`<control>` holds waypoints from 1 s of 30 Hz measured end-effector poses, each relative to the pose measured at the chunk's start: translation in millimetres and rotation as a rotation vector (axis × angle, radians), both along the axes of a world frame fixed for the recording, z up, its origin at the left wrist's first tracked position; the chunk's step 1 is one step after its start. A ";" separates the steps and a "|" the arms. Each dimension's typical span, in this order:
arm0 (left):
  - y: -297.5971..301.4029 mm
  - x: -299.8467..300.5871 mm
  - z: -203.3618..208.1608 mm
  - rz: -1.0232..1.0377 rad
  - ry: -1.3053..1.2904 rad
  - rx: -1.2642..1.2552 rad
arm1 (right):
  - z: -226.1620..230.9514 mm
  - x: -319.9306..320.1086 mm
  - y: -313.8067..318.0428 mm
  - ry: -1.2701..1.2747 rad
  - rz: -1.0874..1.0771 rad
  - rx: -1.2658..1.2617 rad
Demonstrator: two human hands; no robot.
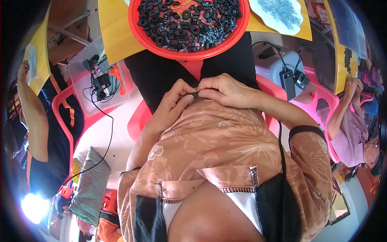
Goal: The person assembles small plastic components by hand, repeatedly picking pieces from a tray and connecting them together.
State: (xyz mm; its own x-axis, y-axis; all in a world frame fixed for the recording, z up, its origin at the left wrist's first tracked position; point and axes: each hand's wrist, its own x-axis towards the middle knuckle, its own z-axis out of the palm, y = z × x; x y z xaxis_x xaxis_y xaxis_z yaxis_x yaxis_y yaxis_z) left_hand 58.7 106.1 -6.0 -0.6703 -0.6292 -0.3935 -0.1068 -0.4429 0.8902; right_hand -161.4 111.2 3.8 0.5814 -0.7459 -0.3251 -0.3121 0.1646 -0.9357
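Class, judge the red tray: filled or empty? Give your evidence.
The red tray is well filled: black pieces and silvery springs cover most of its bottom.

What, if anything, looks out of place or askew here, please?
Two things look slightly odd: the red tray juts past the table's edge over the lap, as if pulled forward, and a black cord trails untidily out of the clear bin at left.

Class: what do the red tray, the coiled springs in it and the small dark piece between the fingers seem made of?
Red tray: probably plastic, from its smooth, glossy rim. Coiled springs: likely bare metal wire, given their silvery glints. Small dark piece: perhaps plastic, but mostly covered, so material and finish are unclear.
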 end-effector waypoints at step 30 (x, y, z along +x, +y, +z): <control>10.4 -8.5 -3.2 0.034 0.028 0.067 | -2.4 2.0 8.7 0.031 -0.045 0.022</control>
